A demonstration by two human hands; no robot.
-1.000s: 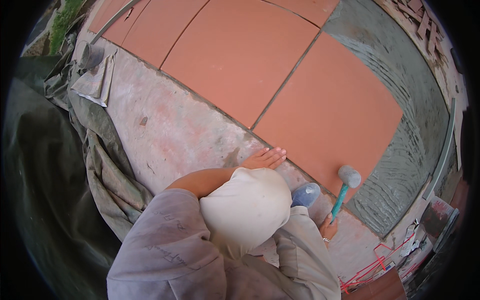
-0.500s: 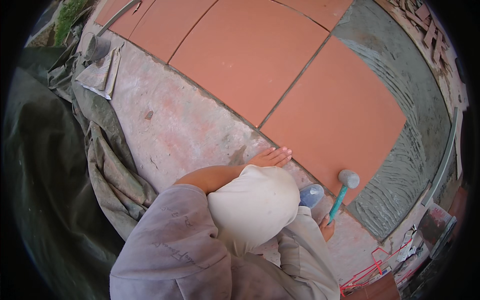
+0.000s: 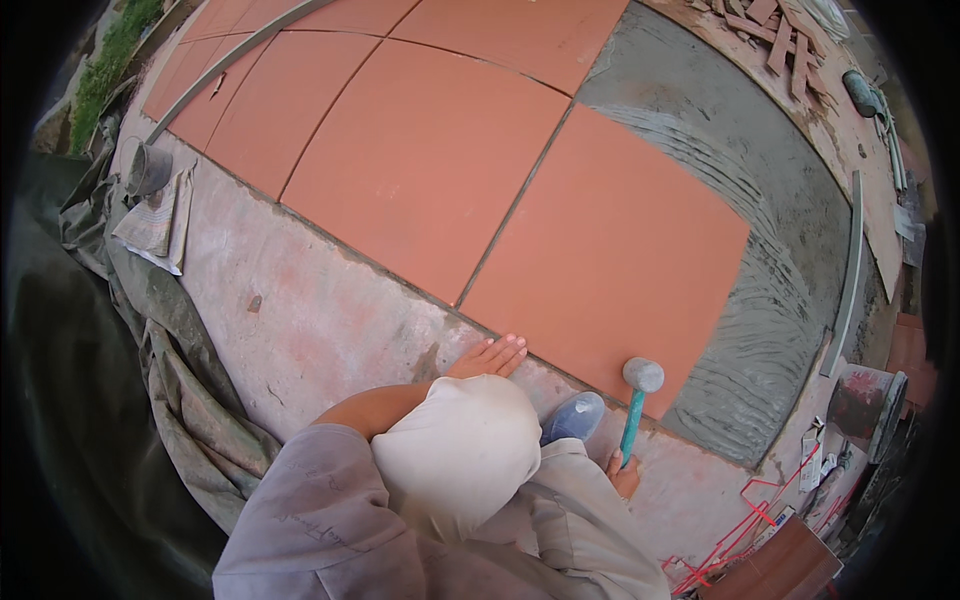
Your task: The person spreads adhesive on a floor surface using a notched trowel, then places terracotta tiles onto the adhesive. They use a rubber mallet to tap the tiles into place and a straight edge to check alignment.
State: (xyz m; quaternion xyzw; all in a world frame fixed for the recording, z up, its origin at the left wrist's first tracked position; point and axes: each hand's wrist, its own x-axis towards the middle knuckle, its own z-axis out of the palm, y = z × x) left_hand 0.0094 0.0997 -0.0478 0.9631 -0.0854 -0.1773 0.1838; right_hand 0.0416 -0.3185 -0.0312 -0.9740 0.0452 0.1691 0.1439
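Note:
My right hand (image 3: 624,476) is closed round the teal handle of a rubber mallet (image 3: 642,376), whose pale grey head is over the near right part of a terracotta-coloured tile (image 3: 610,260). Whether the head touches the tile, I cannot tell. Fingers stretched out, my left hand (image 3: 489,357) lies flat on the pale floor strip at the tile's near edge, holding nothing. A dark joint runs between this tile and a neighbouring large tile (image 3: 430,160) to its left. Ridged grey mortar (image 3: 745,370) borders the tile on the right.
A long metal straightedge (image 3: 225,65) crosses the far left tiles. A small bucket (image 3: 150,170) and paper sack (image 3: 155,230) sit beside a dark tarp (image 3: 90,380). Tile offcuts (image 3: 780,45) are piled at the far right. A stained bucket (image 3: 862,405) and red wire-like pieces (image 3: 735,545) lie near right.
The view has shifted, so the scene sits further left and lower. My right hand still grips the mallet, its handle now more upright in view. My left hand stays flat by the tile edge.

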